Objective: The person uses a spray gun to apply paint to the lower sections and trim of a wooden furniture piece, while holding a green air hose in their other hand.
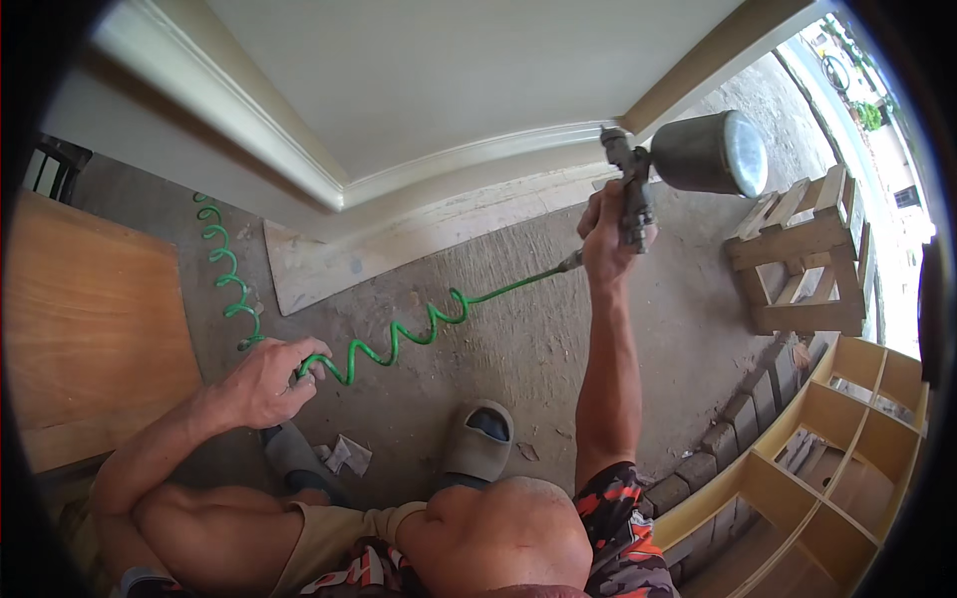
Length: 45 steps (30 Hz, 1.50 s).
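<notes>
My right hand (608, 237) is wrapped round the handle of a metal spray gun (628, 179), raised at the upper right. A grey metal paint cup (698, 152) sits tilted on the gun's side. From the handle's base a green coiled air hose (394, 344) runs down to the left. My left hand (274, 382) is closed round that hose, whose other end curls away at the far left. In front of the gun stands a pale panel (439, 70) with a moulded frame (478, 154).
A wooden board (100, 319) stands at the left. To the right are a slatted wooden stool (807, 259), a row of grey bricks (718, 444) and a wooden frame with compartments (788, 478). A crumpled paper (347, 455) lies by my sandalled foot (478, 444).
</notes>
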{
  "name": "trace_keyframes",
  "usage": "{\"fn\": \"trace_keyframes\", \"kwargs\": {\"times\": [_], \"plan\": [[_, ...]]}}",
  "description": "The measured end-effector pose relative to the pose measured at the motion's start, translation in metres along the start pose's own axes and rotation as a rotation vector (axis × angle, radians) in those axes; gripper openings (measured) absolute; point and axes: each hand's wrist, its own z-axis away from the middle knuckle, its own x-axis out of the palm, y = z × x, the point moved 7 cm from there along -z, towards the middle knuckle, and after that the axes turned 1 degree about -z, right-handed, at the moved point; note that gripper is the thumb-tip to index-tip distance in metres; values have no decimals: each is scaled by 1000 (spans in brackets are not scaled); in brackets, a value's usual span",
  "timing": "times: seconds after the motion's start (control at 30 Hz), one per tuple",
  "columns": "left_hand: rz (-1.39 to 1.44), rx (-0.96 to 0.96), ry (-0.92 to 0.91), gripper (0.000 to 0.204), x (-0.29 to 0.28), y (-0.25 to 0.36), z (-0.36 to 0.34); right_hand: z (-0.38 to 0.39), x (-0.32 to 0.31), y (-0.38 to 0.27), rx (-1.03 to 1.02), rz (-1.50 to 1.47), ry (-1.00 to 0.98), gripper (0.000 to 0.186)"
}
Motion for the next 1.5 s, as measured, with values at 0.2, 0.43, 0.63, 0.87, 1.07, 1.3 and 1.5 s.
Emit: {"fn": "trace_keyframes", "kwargs": {"times": [0.2, 0.43, 0.63, 0.87, 1.07, 1.3, 1.5], "plan": [[-19, -10, -42, 32, 0, -21, 28, 64, 55, -10, 61, -16, -105, 24], [-68, -53, -46, 30, -3, -46, 43, 101, 109, -8, 19, 73, -172, 24], [-134, -36, 3, 30, -2, -77, 64, 134, 162, -29, 2, 62, -269, 21], [-154, -32, 44, 30, -2, -99, 86, 154, 203, -48, -40, 40, -413, 29], [-89, -87, 16, 35, 0, -99, 88, 143, 185, -49, 14, 26, -437, 24], [-86, -39, -44, 35, -2, -97, 73, 110, 132, -40, 129, 17, -228, 47], [-90, 244, 199, 35, -28, -73, 60, 80, 71, -41, 127, 23, -211, 54]]}}
